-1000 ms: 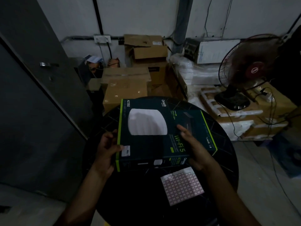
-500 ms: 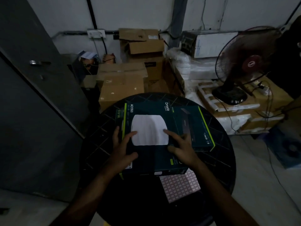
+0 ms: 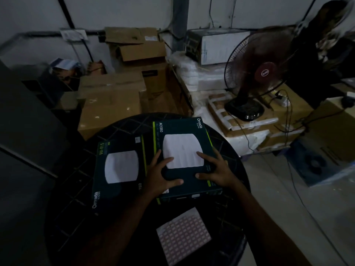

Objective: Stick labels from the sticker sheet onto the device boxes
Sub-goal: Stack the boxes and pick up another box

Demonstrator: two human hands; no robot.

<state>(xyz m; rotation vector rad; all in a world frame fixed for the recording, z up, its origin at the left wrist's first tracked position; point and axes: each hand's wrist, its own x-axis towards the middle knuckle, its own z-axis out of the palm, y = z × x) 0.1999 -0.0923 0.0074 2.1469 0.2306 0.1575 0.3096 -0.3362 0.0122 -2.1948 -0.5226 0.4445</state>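
Two dark green device boxes with a white device pictured on the lid lie flat on a round black table [image 3: 71,181]. The left box [image 3: 119,169] lies untouched. The right box [image 3: 184,139] has both my hands on its lid. My left hand [image 3: 160,176] presses with spread fingers on the near left part, its thumb stretched along the front edge. My right hand [image 3: 218,171] lies flat on the near right part. A small white label shows on this box's front side below my left hand. The pink-and-white sticker sheet [image 3: 183,234] lies on the table nearer to me.
Brown cardboard cartons [image 3: 111,104] are stacked behind the table. A standing fan [image 3: 266,73] sits on flat boxes at the right, with cables trailing to the floor. A dark door or panel [image 3: 23,131] lines the left side.
The box I held tilted up a second ago now lies flat. It has shifted right under both hands, uncovering the second box on the left.
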